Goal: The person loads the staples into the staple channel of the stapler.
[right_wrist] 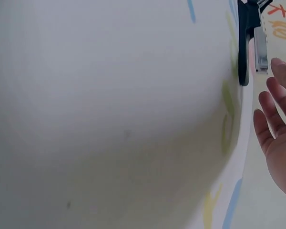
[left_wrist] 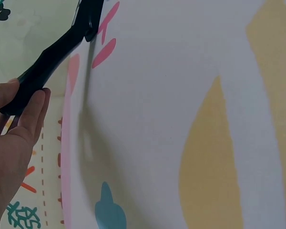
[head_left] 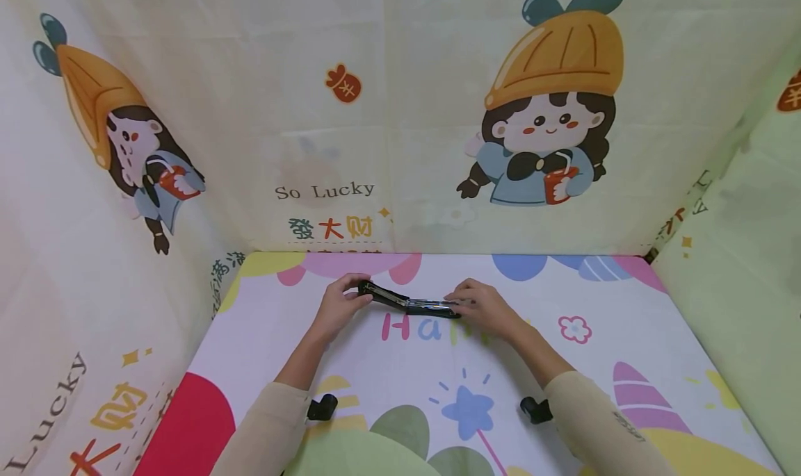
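A black stapler (head_left: 409,301) spans both hands: left hand (head_left: 338,304) pinches its end, right hand (head_left: 484,308), fingers relaxed, touches the other.

Bright, even light; blurry wrist views

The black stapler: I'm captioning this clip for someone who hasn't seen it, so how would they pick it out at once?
Start at the colourful mat on the table, walled by cartoon-printed cloth. Near its far edge, just above the pink and blue lettering, the left hand and right hand meet at the black stapler. It is the only long, dark thing there, opened out flat with a metal strip showing.
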Available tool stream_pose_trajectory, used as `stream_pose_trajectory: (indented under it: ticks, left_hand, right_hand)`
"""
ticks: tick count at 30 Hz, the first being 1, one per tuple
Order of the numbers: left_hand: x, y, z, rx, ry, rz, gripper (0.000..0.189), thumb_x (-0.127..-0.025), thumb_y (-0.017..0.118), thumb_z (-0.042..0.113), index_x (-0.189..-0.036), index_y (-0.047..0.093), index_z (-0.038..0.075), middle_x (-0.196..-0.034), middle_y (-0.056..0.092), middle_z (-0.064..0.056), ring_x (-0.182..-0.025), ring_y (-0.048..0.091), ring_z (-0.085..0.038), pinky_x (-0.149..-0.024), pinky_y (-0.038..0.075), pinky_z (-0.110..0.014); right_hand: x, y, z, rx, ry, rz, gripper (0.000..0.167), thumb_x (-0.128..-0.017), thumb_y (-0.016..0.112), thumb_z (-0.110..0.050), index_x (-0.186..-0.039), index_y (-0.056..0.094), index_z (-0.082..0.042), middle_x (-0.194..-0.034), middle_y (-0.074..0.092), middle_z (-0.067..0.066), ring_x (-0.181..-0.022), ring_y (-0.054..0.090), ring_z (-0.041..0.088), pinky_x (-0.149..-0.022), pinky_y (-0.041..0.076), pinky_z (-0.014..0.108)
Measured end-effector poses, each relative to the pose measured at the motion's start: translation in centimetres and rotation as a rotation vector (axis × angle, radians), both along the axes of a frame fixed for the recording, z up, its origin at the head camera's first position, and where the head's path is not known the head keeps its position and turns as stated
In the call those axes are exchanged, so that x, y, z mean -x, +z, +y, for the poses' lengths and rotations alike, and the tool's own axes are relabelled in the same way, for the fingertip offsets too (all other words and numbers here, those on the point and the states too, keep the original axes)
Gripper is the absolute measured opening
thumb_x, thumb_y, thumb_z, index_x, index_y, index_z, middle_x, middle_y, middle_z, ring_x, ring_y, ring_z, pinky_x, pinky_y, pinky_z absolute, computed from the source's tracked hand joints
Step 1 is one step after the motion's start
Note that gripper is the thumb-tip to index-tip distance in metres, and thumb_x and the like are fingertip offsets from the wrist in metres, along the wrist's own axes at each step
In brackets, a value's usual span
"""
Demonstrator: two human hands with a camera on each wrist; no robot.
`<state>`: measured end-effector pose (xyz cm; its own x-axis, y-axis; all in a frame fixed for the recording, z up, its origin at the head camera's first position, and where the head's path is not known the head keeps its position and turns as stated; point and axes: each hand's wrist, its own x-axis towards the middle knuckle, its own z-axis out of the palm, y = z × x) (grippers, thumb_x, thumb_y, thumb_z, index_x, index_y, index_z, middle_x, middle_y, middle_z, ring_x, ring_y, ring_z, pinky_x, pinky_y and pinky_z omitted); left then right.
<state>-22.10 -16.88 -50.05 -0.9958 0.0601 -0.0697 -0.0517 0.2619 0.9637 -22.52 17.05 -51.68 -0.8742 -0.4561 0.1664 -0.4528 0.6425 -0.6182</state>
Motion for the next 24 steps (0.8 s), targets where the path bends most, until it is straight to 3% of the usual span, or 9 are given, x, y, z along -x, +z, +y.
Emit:
stream_pose_trajectory:
  ticks: [8,13,24]
  left_hand:
    - [0.0,0.0,0.0,0.001,-0.001,0.009,0.044,-0.093,0.074,-0.001,-0.135,0.063,0.002,-0.136,0.063,-0.015,-0.122,0.063,-0.034,-0.097,0.060,-0.035]
    - [-0.1,0.0,0.0,0.002,0.002,-0.006,0.044,-0.093,0.073,0.000,-0.136,0.063,0.004,-0.137,0.062,-0.015,-0.119,0.066,-0.035,-0.098,0.059,-0.038]
    - [-0.2,0.1,0.1,0.005,-0.001,0.011,0.043,-0.093,0.073,-0.001,-0.135,0.063,0.002,-0.137,0.062,-0.016,-0.120,0.064,-0.034,-0.097,0.060,-0.036]
  right_hand:
    - [0.0,-0.2,0.8,-0.022,-0.037,-0.046,0.034,-0.090,0.080,-0.015,-0.122,0.075,-0.009,-0.114,0.071,0.006,-0.100,0.067,0.022,-0.088,0.058,0.041]
    - [0.3,-0.7,0.9,-0.063,-0.044,-0.074,0.038,-0.086,0.084,-0.018,-0.121,0.074,-0.006,-0.108,0.071,0.007,-0.091,0.062,0.018,-0.082,0.054,0.035]
    - [0.8,-1.6,0.3,-0.072,-0.080,-0.148,0.033,-0.085,0.085,-0.017,-0.111,0.073,-0.002,-0.098,0.067,0.004,-0.087,0.059,0.014,-0.079,0.052,0.031]
